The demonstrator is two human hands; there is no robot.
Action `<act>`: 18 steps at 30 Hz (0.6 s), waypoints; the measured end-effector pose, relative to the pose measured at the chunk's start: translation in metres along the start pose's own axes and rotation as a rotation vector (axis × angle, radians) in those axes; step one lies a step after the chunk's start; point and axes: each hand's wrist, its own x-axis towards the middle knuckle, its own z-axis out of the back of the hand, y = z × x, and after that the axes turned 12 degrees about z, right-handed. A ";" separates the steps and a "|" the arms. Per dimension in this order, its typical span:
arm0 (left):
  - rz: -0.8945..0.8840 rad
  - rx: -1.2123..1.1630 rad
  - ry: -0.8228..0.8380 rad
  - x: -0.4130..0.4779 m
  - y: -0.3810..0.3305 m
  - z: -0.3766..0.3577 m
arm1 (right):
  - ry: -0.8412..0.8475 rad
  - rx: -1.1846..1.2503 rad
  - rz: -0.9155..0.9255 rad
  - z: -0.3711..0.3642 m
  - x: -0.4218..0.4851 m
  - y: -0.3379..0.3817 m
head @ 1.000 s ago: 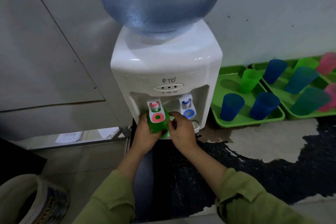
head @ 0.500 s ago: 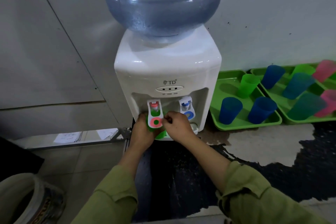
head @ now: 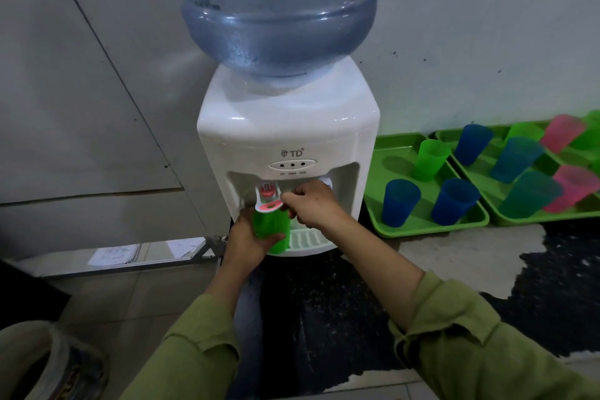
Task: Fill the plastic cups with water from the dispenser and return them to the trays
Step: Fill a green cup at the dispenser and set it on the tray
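A white water dispenser [head: 289,127] with a large blue bottle [head: 276,6] stands against the wall. My left hand [head: 245,239] grips a green plastic cup [head: 271,227] right under the red tap [head: 268,196], over the drip tray [head: 305,239]. My right hand [head: 313,203] pinches the red tap's lever, which is tilted up. It hides the blue tap behind it. Two green trays [head: 422,227] [head: 532,216] to the right hold several blue, green and pink cups, among them a blue cup [head: 399,203] at the near left.
The dispenser sits on a dark, worn counter [head: 324,295] with pale patches. A white bucket [head: 48,364] is at the lower left on the tiled floor. Papers [head: 113,253] lie on a low ledge to the left.
My right hand has lifted the red tap's lever from hanging flat to tilted up. The green cup in my left hand now shows more fully under the tap.
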 end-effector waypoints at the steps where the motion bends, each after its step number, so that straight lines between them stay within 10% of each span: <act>1: -0.007 0.011 -0.001 0.001 0.000 0.000 | -0.005 0.010 -0.006 0.001 0.001 -0.001; 18: -0.053 0.104 -0.015 0.006 -0.001 0.001 | -0.087 -0.077 0.120 0.011 0.009 -0.018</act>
